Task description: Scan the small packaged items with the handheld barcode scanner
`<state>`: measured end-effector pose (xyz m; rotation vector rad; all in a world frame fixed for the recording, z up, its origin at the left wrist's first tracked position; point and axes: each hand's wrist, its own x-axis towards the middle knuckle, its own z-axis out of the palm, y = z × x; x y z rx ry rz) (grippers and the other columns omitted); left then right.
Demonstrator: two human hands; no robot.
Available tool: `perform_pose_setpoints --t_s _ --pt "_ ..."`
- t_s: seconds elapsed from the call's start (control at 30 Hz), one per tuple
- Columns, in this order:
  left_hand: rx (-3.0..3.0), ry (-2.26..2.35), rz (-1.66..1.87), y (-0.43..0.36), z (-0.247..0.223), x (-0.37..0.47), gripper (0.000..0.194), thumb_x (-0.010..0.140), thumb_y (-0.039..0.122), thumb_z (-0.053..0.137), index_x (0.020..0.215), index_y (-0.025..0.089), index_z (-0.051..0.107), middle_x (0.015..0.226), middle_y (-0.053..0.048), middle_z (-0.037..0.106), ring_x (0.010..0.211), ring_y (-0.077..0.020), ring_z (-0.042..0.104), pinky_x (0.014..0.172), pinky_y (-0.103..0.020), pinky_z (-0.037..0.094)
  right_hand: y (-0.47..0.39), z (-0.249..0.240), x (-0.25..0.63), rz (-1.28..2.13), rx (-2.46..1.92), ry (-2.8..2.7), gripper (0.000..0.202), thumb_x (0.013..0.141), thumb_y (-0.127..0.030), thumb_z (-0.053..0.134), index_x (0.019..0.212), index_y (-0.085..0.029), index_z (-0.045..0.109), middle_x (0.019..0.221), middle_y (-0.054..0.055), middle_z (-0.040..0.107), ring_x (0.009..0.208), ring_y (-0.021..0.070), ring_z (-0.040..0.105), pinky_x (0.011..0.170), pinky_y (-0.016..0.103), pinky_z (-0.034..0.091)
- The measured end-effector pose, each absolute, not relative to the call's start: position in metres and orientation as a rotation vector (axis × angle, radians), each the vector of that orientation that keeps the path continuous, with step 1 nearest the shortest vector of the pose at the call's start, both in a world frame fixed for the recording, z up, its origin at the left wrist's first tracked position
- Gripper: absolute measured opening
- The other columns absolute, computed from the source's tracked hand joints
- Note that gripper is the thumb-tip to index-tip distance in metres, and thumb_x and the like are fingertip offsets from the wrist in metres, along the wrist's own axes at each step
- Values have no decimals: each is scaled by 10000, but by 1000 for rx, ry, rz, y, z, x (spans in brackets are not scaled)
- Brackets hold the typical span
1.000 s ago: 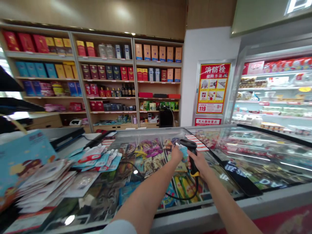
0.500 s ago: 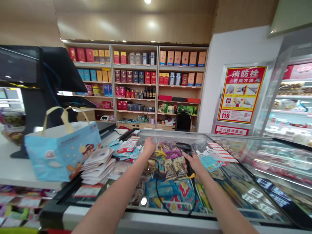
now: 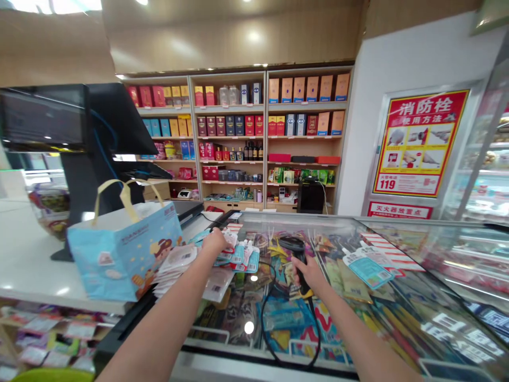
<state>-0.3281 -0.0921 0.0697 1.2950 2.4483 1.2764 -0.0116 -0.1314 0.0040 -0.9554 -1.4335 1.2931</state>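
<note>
Right hand point(image 3: 308, 271), frame centre: grip wrapped around black barcode scanner point(image 3: 295, 253), over freezer lid point(image 3: 397, 297). Left hand point(image 3: 213, 243), left of centre: grip pinching blue-and-white packets point(image 3: 238, 254) beside blue bag point(image 3: 123, 249).

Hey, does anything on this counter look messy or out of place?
Yes. Pouches lie in a loose, fanned heap on the freezer lid under the left hand, and one packet lies apart, beyond the scanner in the right hand.

One scanner point(image 3: 293, 246), one blue bag point(image 3: 123, 254), two monitors point(image 3: 43, 119), one poster point(image 3: 419, 143).
</note>
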Motion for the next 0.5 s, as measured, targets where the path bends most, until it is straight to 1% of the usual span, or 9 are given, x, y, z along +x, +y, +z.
perform_pose_setpoints --t_s 0.07,0.13,0.23,0.3,0.37,0.43,0.5 --pt "1373 2510 1183 -94 74 -324 507 350 91 794 609 218 377 824 -168 673 1065 -426 583 926 -476 402 -134 7 -8 1284 -960 -1403 359 688 -541 635 662 -229 458 475 -40 504 362 123 450 375 274 404" --pt "1474 2562 1073 -95 77 -321 445 409 58 747 587 215 370 839 -172 670 1068 -413 586 912 -456 414 -137 11 -7 1272 -956 -1372 357 673 -532 652 688 -234 458 490 -43 506 363 123 449 366 274 400" --pt "1498 2582 1055 -96 80 -324 365 469 35 679 538 210 366 796 -162 664 1024 -394 610 861 -438 445 -140 15 -8 1263 -957 -1375 358 666 -527 655 695 -235 450 493 -52 494 356 116 447 358 265 390" --pt "1437 2515 1140 -95 83 -330 339 488 48 669 490 207 370 686 -132 643 952 -380 636 806 -428 468 -140 15 -10 1254 -957 -1395 357 673 -529 643 687 -231 446 486 -54 492 348 112 447 361 264 393" --pt "1330 2357 1270 -93 84 -334 315 516 84 678 451 206 395 537 -79 579 826 -347 659 716 -396 490 -139 14 -11 1247 -955 -1409 363 677 -534 634 680 -225 443 478 -55 490 346 110 449 363 261 396" --pt "1206 2144 1405 -90 82 -330 267 556 124 676 451 201 443 434 -27 491 664 -288 645 613 -345 487 -138 13 -12 1247 -948 -1410 371 677 -539 631 680 -220 443 481 -57 490 350 107 454 362 255 400" --pt "1085 1934 1580 -86 76 -314 201 594 154 661 492 188 491 416 5 452 553 -219 595 550 -304 472 -138 13 -12 1255 -925 -1412 375 680 -545 629 691 -215 451 501 -57 501 354 103 460 360 249 405"
